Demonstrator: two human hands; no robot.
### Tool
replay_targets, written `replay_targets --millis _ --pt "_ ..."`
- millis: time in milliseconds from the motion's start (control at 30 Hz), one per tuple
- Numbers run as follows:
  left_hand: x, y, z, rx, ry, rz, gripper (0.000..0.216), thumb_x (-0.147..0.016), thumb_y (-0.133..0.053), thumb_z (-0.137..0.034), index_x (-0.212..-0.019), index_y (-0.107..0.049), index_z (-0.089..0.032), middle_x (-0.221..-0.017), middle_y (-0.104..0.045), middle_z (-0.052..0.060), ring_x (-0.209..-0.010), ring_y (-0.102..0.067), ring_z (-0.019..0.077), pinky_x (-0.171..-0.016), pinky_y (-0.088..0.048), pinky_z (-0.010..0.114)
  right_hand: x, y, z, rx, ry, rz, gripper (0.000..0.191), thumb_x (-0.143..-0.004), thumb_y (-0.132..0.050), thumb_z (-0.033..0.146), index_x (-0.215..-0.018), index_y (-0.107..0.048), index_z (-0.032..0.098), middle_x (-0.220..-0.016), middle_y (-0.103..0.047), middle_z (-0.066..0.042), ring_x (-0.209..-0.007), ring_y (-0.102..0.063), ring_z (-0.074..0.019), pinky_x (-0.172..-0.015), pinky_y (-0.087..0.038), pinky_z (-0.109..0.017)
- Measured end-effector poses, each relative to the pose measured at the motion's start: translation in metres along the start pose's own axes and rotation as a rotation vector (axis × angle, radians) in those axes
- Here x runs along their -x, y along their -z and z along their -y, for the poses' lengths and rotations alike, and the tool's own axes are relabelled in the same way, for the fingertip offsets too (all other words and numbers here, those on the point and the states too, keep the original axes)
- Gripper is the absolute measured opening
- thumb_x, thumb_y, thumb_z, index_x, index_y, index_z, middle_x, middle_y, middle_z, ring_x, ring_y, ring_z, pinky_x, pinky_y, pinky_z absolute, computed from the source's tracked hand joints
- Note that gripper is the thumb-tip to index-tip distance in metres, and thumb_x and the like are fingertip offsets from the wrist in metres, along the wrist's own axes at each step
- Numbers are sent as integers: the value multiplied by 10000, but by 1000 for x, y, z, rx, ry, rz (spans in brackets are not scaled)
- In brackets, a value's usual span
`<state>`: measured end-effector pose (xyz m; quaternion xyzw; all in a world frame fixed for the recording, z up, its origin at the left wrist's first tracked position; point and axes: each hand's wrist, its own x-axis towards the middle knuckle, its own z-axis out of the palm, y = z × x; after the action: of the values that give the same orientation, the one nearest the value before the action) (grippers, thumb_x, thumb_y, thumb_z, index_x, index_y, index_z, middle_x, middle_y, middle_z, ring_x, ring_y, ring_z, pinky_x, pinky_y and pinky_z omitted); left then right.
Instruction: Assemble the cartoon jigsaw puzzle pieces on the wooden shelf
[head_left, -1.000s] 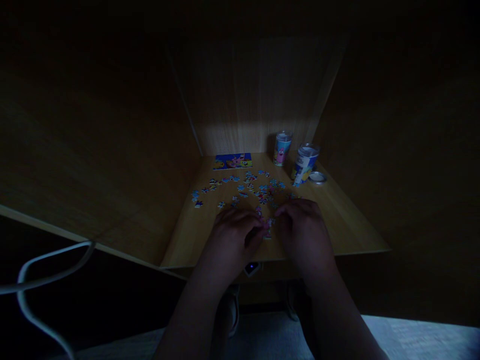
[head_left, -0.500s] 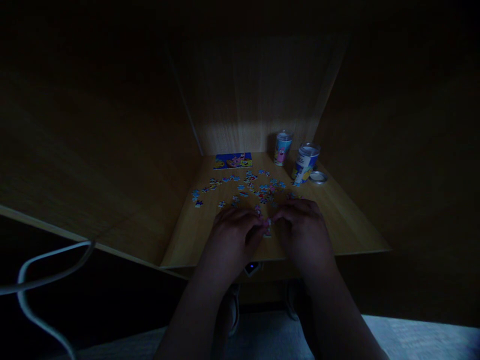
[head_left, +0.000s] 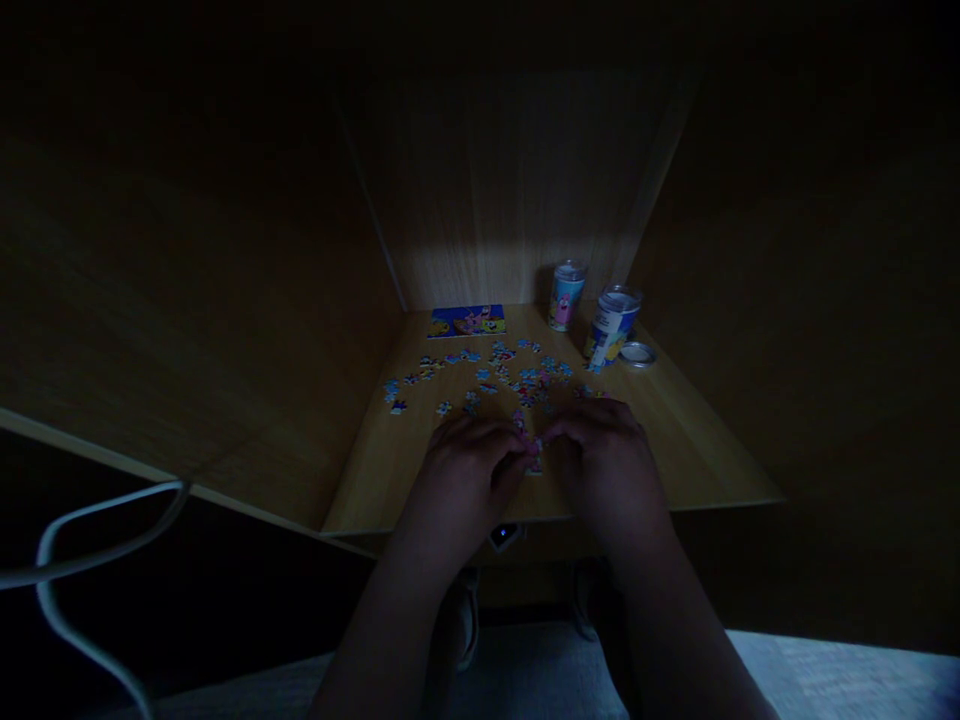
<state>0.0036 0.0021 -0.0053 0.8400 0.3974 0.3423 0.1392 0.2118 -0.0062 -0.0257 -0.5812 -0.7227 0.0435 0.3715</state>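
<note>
Near the front of the wooden surface, my left hand (head_left: 471,468) and my right hand (head_left: 606,462) meet over a few small pinkish jigsaw puzzle pieces (head_left: 535,464). The thumb and forefinger of my left hand close on these pieces. From the other side, the fingertips of my right hand pinch at their edge. Another pink puzzle piece (head_left: 518,419) lies just beyond my fingertips. Farther back, several loose puzzle pieces (head_left: 528,378) are scattered, mostly blue with some red and yellow. The dim light hides how the pieces between my fingers fit together.
A picture card (head_left: 466,321) with cartoon figures lies at the back left. Two cartoon-printed cans, one behind (head_left: 565,298) and one nearer (head_left: 610,328), stand at the back right beside a round lid (head_left: 637,354). Wooden panels enclose the surface. A white cable (head_left: 46,590) hangs at left.
Both hands stay in almost the same place. The fingertips shift very slightly around the pink puzzle pieces; the scattered pieces and cans have not moved.
</note>
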Motion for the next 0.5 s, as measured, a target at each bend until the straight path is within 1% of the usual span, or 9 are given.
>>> replay_targets --millis 133,267,400,500 --pt "0 0 0 -13 1 -1 157 -1007 -841 -123 -1033 -790 -269 -1106 -877 -3 -1030 -800 249 -1022 -579 501 0 1 2 0 21 11 277 -991 -662 87 -927 -854 276 -1016 -852 -41 -1119 -718 -304 -1165 -495 -503" --pt "2 -1 2 -10 4 3 159 -1009 -848 -123 -1060 -796 -264 -1131 -873 -10 -1058 -798 244 -1044 -572 501 -1 1 2 -7 30 32 287 -980 -649 74 -923 -849 271 -1008 -855 -39 -1109 -730 -300 -1179 -488 -497" --pt "3 -2 3 -3 6 -1 119 -1031 -831 -149 -1043 -796 -262 -1128 -870 -2 -1062 -805 242 -1055 -581 502 -1 1 2 -23 25 55 280 -999 -646 86 -917 -839 271 -991 -853 -41 -1098 -734 -303 -1169 -492 -499" --pt "3 -2 3 -9 -5 -16 93 -1055 -803 -172 -1073 -807 -263 -1170 -861 27 -1083 -800 252 -1039 -601 507 -1 2 4 -36 15 26 280 -997 -619 78 -942 -819 267 -998 -847 -45 -1094 -729 -309 -1138 -508 -506"
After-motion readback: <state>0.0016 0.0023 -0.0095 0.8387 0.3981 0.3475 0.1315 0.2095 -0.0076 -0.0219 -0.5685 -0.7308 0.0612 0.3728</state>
